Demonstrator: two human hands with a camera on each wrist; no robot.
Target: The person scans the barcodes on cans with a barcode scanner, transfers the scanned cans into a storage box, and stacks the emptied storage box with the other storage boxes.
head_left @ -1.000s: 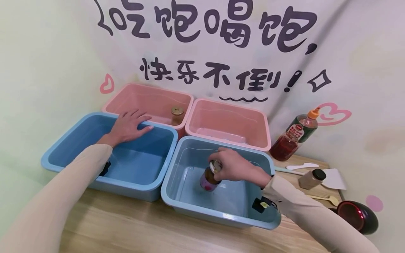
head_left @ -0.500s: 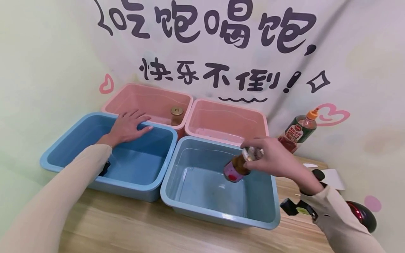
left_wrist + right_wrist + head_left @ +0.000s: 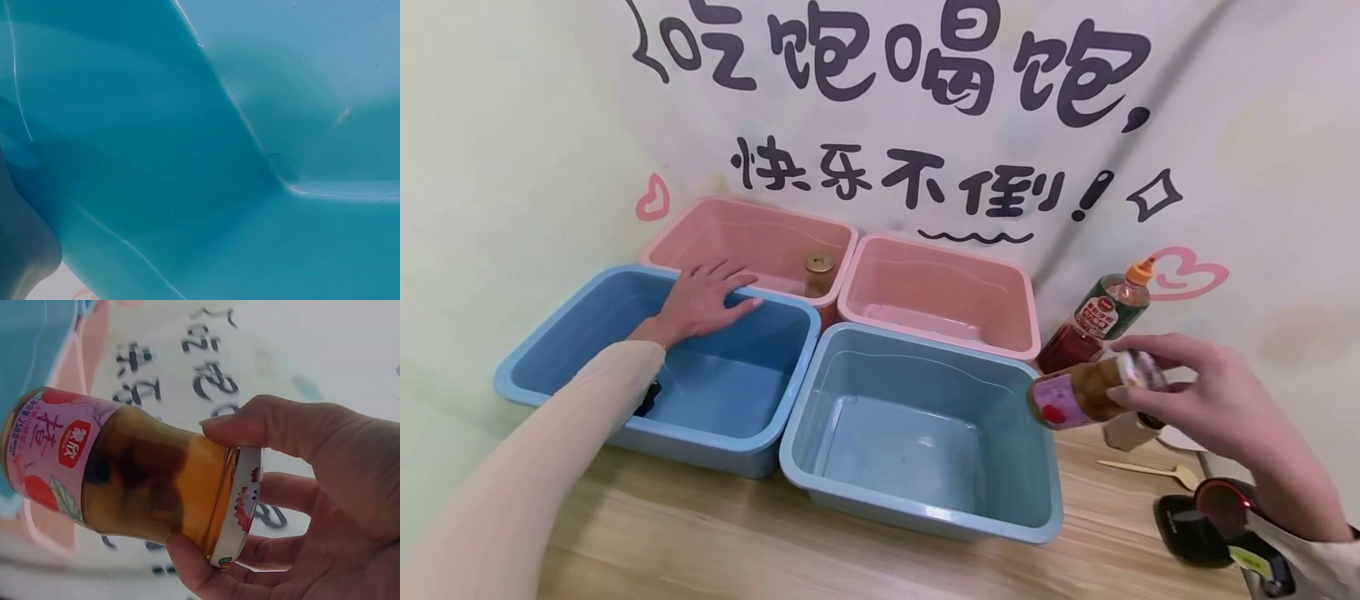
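One small glass jar with a pink fruit label and a white metal lid [image 3: 1086, 392], amber contents with dark pieces inside, held tipped nearly on its side in the air just past the right rim of the near-right light-blue plastic tub [image 3: 917, 433], above the wooden tabletop [image 3: 700, 550]. Right hand [image 3: 1210, 408]: fingers and thumb curled round the lid end only, the jar's body jutting leftward from the fingertips with nothing under it; the right wrist view shows the thumb beneath the lid rim and the forefinger lying over the jar's shoulder. Risk, as judged: a grip confined to the lid leaves the heavy end hanging, so the jar could slip or swing down and strike the tub's rim or the table; if the lid is not screwed tight, the tilt could let liquid seep. Left hand [image 3: 703, 300]: fingers spread flat, resting on the far rim of the near-left light-blue plastic tub [image 3: 572, 333], holding nothing. Two pink plastic tubs behind: the left one [image 3: 715, 229] holds a small gold-lidded jar [image 3: 819, 273]; the right one [image 3: 955, 287] stands beside it. Further right: one tall dark-red sauce bottle with an orange cap [image 3: 1101, 321] close behind the held jar, one pale wooden spoon [image 3: 1157, 472], one dark rounded red-and-black object [image 3: 1221, 504].
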